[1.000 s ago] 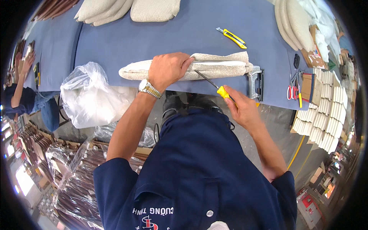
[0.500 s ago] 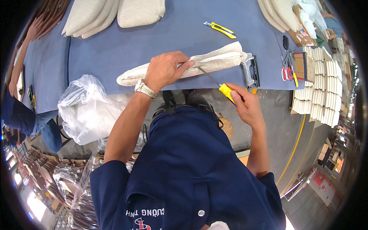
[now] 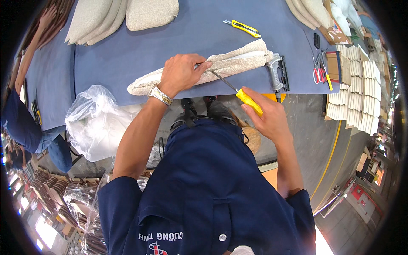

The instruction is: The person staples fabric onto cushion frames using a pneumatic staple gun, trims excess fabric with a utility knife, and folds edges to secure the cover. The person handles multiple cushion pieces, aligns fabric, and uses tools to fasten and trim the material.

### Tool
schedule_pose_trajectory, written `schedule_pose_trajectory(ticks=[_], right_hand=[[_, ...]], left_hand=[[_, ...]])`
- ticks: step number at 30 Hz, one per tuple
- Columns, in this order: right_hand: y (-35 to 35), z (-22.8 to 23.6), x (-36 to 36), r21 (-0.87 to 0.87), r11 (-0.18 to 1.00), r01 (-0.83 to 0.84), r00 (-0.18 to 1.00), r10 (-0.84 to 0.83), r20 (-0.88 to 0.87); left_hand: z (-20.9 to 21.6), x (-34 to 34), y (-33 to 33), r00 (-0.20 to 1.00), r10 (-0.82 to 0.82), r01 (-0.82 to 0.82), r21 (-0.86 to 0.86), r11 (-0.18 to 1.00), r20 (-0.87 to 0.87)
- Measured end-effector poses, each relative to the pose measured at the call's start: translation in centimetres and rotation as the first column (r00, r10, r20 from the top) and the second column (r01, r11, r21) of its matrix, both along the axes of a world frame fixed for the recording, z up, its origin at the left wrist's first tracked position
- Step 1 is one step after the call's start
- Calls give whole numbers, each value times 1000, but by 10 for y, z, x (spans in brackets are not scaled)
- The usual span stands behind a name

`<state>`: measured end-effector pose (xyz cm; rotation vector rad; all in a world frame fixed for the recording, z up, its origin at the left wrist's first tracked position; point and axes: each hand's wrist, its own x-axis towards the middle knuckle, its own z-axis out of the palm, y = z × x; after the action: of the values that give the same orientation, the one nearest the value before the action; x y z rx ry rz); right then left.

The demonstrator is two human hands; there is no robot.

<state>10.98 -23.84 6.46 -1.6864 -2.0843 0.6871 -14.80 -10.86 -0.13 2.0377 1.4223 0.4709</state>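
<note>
A long beige fabric-covered cushion [image 3: 238, 60] lies near the table's front edge, with a white strip showing along its open seam. My left hand [image 3: 182, 73] is closed on the cushion around its middle, pinching the fabric between thumb and fingers. In my right hand [image 3: 267, 114] is a screwdriver [image 3: 248, 102] with a yellow handle. Its metal shaft slants up and left, and the tip meets the cushion's seam just right of my left thumb. A grey staple gun [image 3: 276, 70] rests at the cushion's right end.
A yellow utility knife [image 3: 244, 28] lies behind the cushion on the blue table [image 3: 119, 59]. Beige cushions [image 3: 152, 15] are stacked at the back. Scissors [image 3: 318, 74] lie at the right edge. A plastic bag [image 3: 95, 123] bulges at the front left. Another person's arm [image 3: 29, 55] reaches in at far left.
My right hand and the screwdriver have shifted slightly left, the tip moving along the seam nearer my left thumb. My left hand keeps its hold on the cushion.
</note>
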Motion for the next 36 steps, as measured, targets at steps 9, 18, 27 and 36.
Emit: schedule_pose_trajectory(ticks=[9,18,27,36], right_hand=[[15,21,9,-92,992,-81,987,93,130],[24,28,7,-72,987,-142,946,157,285],[-48,-53,-54,120,966,229,962,-244,122],[-39,-38,-65,167,948,273,957,-285,54]], left_hand=[[-3,-1,-1,1000,-2,2,-29,1000,5],[-6,-2,-1,1000,4,-4,21,1000,-5],[-6,-2,6,1000,-11,11,1,1000,-12],[-7,-2,5,1000,-8,8,14,1000,-14]])
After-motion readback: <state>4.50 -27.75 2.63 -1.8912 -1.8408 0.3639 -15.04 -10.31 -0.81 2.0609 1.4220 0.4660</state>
